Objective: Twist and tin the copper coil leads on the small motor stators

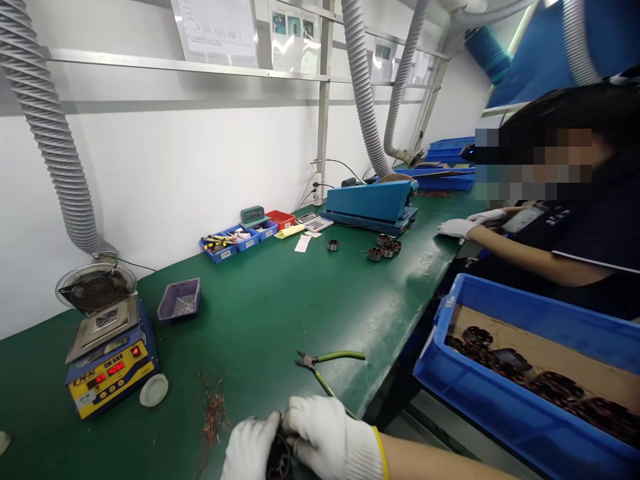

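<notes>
At the bottom of the head view, my left hand (250, 450), in a white glove, is wrapped round the side of a dark wound motor stator (279, 460). My right hand (330, 433), gloved in white with a yellow cuff edge, has its fingers curled against the stator's other side; its fingertips are partly hidden. The lower part of the stator is cut off by the frame. Just beyond my right hand lie green-handled cutting pliers (313, 362), jaws pointing left. A pile of copper wire clippings (214, 417) lies to the left of my left hand.
A solder pot (113, 373) with a lit display stands at left, near a purple tray (179, 300). Several stators (385, 250) sit further back by a blue machine (370, 203). At right are a blue bin (525, 400) of stators and a co-worker (575, 233).
</notes>
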The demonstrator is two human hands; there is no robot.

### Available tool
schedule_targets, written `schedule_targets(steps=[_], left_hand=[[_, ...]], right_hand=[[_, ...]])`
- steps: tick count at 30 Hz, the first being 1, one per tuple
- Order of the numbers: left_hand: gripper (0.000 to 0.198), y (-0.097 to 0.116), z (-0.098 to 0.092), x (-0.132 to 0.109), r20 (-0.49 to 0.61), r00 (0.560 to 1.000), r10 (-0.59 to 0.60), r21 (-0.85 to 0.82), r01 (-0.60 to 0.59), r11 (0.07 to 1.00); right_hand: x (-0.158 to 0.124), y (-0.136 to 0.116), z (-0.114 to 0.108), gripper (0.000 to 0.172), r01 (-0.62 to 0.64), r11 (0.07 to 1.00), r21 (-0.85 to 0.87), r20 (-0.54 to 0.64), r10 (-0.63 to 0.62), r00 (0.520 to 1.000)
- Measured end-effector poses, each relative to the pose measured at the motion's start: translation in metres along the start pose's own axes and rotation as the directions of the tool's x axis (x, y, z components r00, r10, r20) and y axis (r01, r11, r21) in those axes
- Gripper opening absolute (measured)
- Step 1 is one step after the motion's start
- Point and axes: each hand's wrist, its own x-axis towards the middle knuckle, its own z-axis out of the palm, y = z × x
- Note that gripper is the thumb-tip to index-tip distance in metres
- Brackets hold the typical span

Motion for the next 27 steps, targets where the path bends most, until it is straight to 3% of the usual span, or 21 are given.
schedule_targets(steps=[1, 3, 4, 5, 7, 10, 13, 16, 19, 21, 24, 27], left_hand=[[0.065, -0.001, 0.002, 0.000, 0.027, 0.999, -0.027, -0.005, 0.028, 1.000], [0.083, -0.001, 0.002, -0.002, 0.072, 0.992, -0.108, -0.056, 0.112, 0.992], [0.088, 0.000, 0.001, -0.003, 0.076, 0.986, -0.151, -0.089, 0.157, 0.984], [0.092, 0.003, -0.002, -0.004, 0.070, 0.979, -0.189, -0.123, 0.197, 0.973], [0.095, 0.010, -0.008, -0.007, 0.032, 0.966, -0.258, -0.193, 0.259, 0.946], [0.090, 0.020, -0.018, -0.008, 0.001, 0.954, -0.299, -0.295, 0.286, 0.912], [0.090, 0.024, -0.025, -0.007, 0.062, 0.954, -0.292, -0.319, 0.296, 0.900], [0.089, 0.026, -0.032, -0.006, 0.094, 0.955, -0.282, -0.274, 0.298, 0.915], [0.086, 0.027, -0.036, -0.005, 0.083, 0.962, -0.262, -0.227, 0.274, 0.934], [0.088, 0.027, -0.034, -0.005, 0.057, 0.967, -0.250, -0.191, 0.256, 0.947], [0.087, 0.026, -0.027, -0.005, -0.030, 0.974, -0.225, -0.131, 0.219, 0.967], [0.075, 0.026, -0.024, -0.005, -0.106, 0.977, -0.183, -0.078, 0.175, 0.981]], right_hand=[[-0.003, 0.005, 0.003, 0.009, -0.039, 0.995, 0.091, -0.128, 0.051, 0.990], [-0.009, 0.014, 0.002, 0.016, -0.057, 0.967, 0.250, -0.407, 0.158, 0.900], [-0.011, 0.016, -0.002, 0.020, -0.036, 0.963, 0.266, -0.503, 0.170, 0.847], [-0.012, 0.017, -0.006, 0.025, -0.002, 0.972, 0.235, -0.548, 0.135, 0.826], [-0.011, 0.016, -0.009, 0.036, 0.099, 0.989, 0.112, -0.468, -0.036, 0.883], [-0.002, 0.010, 0.001, 0.040, 0.239, 0.971, -0.028, -0.195, -0.240, 0.951], [0.007, 0.011, 0.010, 0.026, 0.319, 0.940, -0.119, -0.008, -0.323, 0.947], [0.008, 0.026, -0.003, 0.022, 0.370, 0.907, -0.199, 0.113, -0.354, 0.928], [0.002, 0.036, -0.033, 0.022, 0.243, 0.948, -0.208, 0.110, -0.224, 0.968], [-0.003, 0.026, -0.045, 0.015, 0.018, 0.994, -0.108, 0.139, -0.002, 0.990], [-0.005, -0.004, -0.040, 0.029, -0.289, 0.957, 0.002, 0.309, 0.274, 0.911], [-0.002, -0.025, -0.018, 0.024, -0.343, 0.936, 0.082, 0.358, 0.294, 0.886]])
